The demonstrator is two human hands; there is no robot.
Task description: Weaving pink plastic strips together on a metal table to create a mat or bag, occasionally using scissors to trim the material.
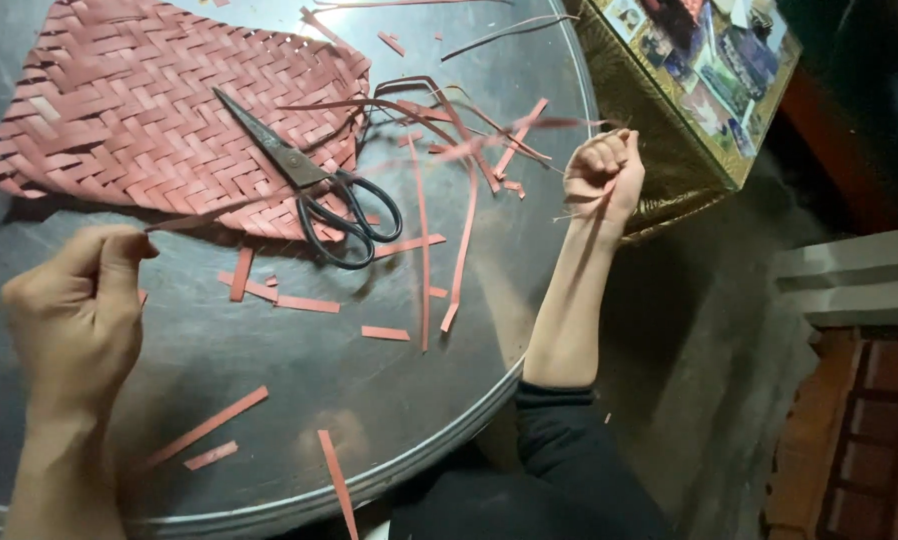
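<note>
The woven mat (169,110) is dusty red-pink, plaited in a herringbone pattern. On it lie scissors (314,180) with dark grey blades and black handles. Around the scissors, cut strips (307,303) show the mat's red-pink against the dull silver-grey round table (269,400). Right of the table, a box (699,70) has a gold patterned side and a multicoloured pictured top.

left hand (74,305) pinching, right hand (605,167) seemingly fisted
</note>
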